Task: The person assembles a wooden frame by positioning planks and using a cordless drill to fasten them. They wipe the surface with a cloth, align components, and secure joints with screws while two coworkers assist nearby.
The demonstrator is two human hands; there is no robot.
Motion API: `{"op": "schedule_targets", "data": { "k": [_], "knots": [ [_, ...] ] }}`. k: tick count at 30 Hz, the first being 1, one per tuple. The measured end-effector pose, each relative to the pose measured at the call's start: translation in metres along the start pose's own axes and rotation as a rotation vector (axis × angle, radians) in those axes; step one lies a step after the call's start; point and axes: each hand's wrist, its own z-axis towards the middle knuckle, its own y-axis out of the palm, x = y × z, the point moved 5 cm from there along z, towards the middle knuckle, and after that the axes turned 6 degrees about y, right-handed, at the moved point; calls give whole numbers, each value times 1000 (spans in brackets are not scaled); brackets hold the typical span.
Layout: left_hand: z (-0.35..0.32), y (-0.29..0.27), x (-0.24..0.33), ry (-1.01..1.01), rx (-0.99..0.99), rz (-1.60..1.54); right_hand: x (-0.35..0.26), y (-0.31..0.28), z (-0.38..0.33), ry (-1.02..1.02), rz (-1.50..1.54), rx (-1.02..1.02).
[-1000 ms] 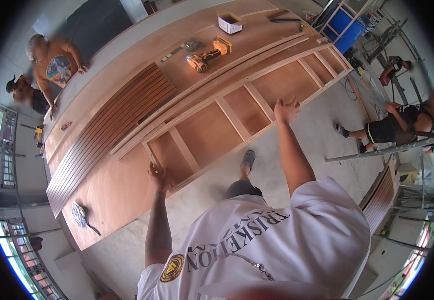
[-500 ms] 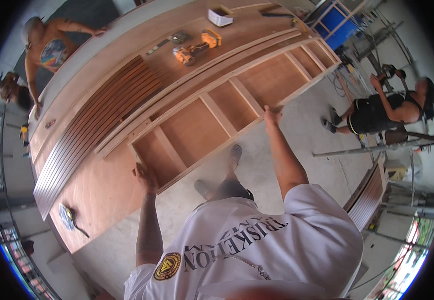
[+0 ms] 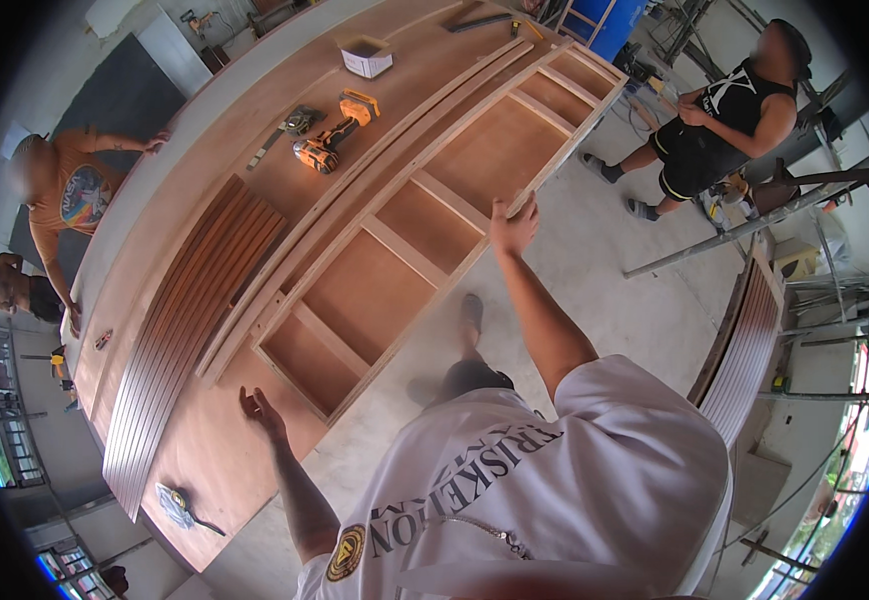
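A long ladder-like wooden frame (image 3: 452,202) with several crosspieces lies slantwise along the near edge of a plywood-topped table (image 3: 255,490). My right hand (image 3: 515,230) is on the frame's near rail, its fingers curled over the wood. Away from the frame's lower left end, my left hand (image 3: 261,412) hovers over the plywood with fingers apart, holding nothing. Long thin wooden strips (image 3: 350,193) run beside the frame on its far side. Beyond them rests a brown slatted panel (image 3: 190,290).
An orange cordless drill (image 3: 335,135), a tape measure (image 3: 302,120) and a white box (image 3: 366,60) sit on the table. One person (image 3: 70,190) leans on its far left edge. Another person (image 3: 730,120) stands at right, behind a metal pipe (image 3: 755,232).
My left hand has let go of the frame's left end and drawn away from it. My right hand stays on the near rail. The person at right has turned and lowered their hands.
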Motion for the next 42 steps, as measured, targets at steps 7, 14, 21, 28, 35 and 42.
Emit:
{"op": "schedule_targets", "data": {
  "k": [7, 14, 21, 28, 35, 42],
  "knots": [
    [-10, -22, -17, -28, 83, 567, -47, 64, -32, -367, -873, -313],
    [-7, -23, -7, -120, 5, 551, -43, 68, -29, -367, -895, -281],
    [-8, -22, -10, -165, 12, 561, -44, 71, -30, -362, -897, -269],
    [-8, -22, -11, -151, -8, 589, -47, 67, -31, -356, -891, -261],
    [-5, -20, -1, -111, 16, 568, -41, 71, -23, -337, -878, -282],
    [-12, -27, 1, -75, 127, 477, -35, 63, -18, -567, -487, -69]
  ]
}}
